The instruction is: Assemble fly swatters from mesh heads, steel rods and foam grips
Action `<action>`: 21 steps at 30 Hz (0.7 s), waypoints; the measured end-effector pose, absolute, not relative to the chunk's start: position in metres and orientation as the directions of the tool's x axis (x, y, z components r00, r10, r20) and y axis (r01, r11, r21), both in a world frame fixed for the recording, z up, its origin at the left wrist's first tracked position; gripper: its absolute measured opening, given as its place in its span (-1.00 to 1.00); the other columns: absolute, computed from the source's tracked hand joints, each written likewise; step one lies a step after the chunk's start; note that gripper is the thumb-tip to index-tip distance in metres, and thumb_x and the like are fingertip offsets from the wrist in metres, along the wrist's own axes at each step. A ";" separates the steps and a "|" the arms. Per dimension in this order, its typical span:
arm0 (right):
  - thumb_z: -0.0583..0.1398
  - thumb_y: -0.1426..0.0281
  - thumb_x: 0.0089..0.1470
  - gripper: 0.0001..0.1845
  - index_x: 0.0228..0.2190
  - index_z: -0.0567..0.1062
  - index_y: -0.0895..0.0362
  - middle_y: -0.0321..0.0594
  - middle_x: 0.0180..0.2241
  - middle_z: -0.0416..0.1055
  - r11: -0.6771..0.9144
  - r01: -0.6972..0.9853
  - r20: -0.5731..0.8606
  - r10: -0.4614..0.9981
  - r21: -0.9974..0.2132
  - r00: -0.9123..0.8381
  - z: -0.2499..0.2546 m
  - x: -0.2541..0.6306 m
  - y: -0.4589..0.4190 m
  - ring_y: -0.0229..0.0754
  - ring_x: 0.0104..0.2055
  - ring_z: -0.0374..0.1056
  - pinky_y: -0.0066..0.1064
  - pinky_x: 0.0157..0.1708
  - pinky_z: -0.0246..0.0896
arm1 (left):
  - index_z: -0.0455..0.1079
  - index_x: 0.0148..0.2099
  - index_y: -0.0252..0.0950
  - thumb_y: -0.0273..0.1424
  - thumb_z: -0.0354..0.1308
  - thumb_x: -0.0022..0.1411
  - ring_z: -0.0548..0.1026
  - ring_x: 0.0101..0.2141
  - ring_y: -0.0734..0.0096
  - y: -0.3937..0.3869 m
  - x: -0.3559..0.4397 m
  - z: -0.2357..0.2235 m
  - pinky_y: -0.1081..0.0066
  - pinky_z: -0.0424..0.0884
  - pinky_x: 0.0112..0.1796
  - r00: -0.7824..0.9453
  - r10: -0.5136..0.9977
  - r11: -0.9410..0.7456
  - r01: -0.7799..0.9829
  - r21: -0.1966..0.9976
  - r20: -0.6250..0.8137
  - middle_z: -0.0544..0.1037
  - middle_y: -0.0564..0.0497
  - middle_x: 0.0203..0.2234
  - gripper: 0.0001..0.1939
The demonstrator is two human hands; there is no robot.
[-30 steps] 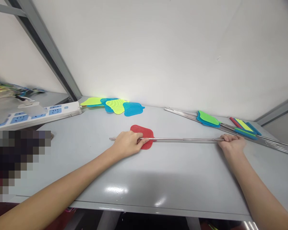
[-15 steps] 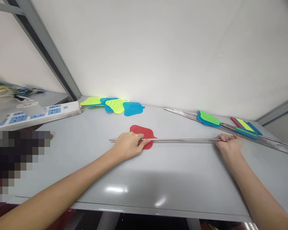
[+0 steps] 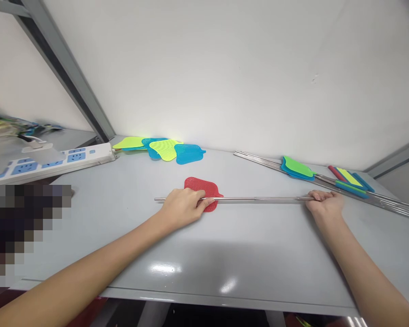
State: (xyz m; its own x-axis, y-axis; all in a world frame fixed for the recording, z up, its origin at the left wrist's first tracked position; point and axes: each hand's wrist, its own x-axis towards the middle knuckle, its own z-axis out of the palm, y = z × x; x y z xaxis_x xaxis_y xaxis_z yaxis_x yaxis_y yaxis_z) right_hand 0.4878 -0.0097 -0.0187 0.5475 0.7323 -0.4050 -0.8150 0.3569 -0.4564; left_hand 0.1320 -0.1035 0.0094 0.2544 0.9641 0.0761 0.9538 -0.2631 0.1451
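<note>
A thin metal rod (image 3: 259,199) runs crosswise over the grey table, gripped by both hands. My left hand (image 3: 184,204) is closed around it near its left end, a short length sticking out beyond the hand. At the other end, my right hand (image 3: 325,203) has its fingers curled on the rod, covering its tip. A red perforated fly swatter head (image 3: 204,184) lies on the table beneath the rod, partly hidden by my left hand. Whether the left fingers also touch the red head cannot be made out.
Yellow-green and blue swatter heads (image 3: 190,154) lie along the wall at the back. Metal rods (image 3: 259,160), a green swatter head (image 3: 298,166) and coloured sleeves (image 3: 348,177) lie at the back right. A white power strip (image 3: 88,156) is at left, near a pixelated area.
</note>
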 end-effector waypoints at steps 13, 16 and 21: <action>-0.12 0.52 -0.05 -0.75 -0.66 -0.10 0.09 -0.49 -0.77 -0.24 0.315 -0.828 -0.412 0.751 -0.465 0.517 -0.018 0.479 -0.012 -0.42 -0.81 -0.29 -0.59 -0.93 -0.32 | 0.22 -0.53 -0.27 -0.10 -0.28 0.18 0.35 -0.58 0.36 -0.108 0.137 0.013 0.43 -0.07 -0.60 0.243 0.969 -0.248 0.954 0.168 0.053 0.39 0.01 -0.66 -0.54; -0.13 0.51 -0.05 -0.75 -0.66 -0.11 0.09 -0.49 -0.77 -0.26 0.304 -0.829 -0.410 0.756 -0.469 0.510 -0.020 0.478 -0.012 -0.42 -0.82 -0.29 -0.59 -0.93 -0.31 | 0.22 -0.54 -0.27 -0.10 -0.27 0.18 0.35 -0.59 0.37 -0.108 0.137 0.013 0.43 -0.06 -0.61 0.248 0.967 -0.255 0.949 0.183 0.063 0.37 0.02 -0.67 -0.55; -0.14 0.51 -0.04 -0.75 -0.66 -0.11 0.09 -0.49 -0.77 -0.25 0.303 -0.826 -0.405 0.759 -0.475 0.511 -0.019 0.481 -0.011 -0.43 -0.82 -0.28 -0.59 -0.93 -0.29 | 0.23 -0.52 -0.26 -0.08 -0.31 0.18 0.34 -0.59 0.36 -0.108 0.136 0.011 0.44 -0.05 -0.60 0.260 0.965 -0.264 0.943 0.205 0.047 0.38 0.03 -0.66 -0.52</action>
